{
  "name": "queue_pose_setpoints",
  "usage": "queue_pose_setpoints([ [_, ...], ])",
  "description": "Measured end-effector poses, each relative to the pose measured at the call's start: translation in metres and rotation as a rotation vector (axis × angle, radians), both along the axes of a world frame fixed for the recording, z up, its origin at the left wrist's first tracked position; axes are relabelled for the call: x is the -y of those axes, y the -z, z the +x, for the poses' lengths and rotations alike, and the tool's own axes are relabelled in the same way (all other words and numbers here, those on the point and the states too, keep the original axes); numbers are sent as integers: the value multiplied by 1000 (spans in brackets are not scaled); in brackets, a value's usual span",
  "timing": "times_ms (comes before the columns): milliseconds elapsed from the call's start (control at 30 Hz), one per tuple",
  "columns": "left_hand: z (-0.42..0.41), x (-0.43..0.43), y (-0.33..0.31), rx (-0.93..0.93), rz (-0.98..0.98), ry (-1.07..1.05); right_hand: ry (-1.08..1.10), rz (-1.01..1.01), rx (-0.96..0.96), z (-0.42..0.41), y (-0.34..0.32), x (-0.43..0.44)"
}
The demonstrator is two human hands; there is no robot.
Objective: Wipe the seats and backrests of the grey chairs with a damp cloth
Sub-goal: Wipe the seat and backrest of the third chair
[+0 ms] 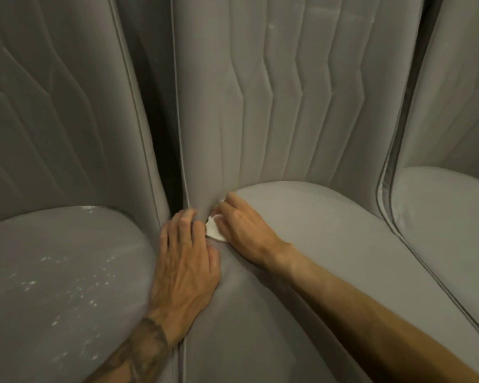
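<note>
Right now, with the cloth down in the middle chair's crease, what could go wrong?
1. The white cloth is bunched small in the right hand at the seat-backrest crease, so it may slip in or skip the seam.
2. The left hand presses the seat edge beside the dark gap between chairs and could slide in.
3. The left seat shows wet-looking specks; over-wetting may leave marks.

Grey chairs (288, 120), white cloth (213, 230)
</note>
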State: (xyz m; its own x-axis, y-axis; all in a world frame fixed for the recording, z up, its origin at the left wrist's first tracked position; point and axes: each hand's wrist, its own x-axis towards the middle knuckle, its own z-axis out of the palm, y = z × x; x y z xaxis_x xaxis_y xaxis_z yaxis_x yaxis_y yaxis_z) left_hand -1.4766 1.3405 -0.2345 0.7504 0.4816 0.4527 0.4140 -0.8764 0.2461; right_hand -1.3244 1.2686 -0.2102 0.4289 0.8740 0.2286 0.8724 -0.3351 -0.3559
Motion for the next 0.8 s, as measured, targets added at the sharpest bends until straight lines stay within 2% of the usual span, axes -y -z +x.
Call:
queue_pose_setpoints([
  [67, -1, -1, -1, 14, -11, 8, 90, -3, 55, 15, -3, -7],
  [167, -2, 0, -1, 1, -26, 2, 255, 31, -2, 15, -6, -20],
  [300, -1, 1, -1, -23, -20, 9, 116, 46, -97, -14, -5, -8],
  [433, 0, 2, -2, -21, -13, 1, 81, -6, 7, 9, -14, -3],
  [600, 3, 2, 3, 7, 25, 16, 303, -24, 68, 73, -9, 16],
  [733, 3, 3, 0, -58, 24, -23, 691, -8, 50, 114, 5, 60],
  [800, 4, 5, -5, -74, 19, -32, 725, -4, 40, 107, 6, 48],
])
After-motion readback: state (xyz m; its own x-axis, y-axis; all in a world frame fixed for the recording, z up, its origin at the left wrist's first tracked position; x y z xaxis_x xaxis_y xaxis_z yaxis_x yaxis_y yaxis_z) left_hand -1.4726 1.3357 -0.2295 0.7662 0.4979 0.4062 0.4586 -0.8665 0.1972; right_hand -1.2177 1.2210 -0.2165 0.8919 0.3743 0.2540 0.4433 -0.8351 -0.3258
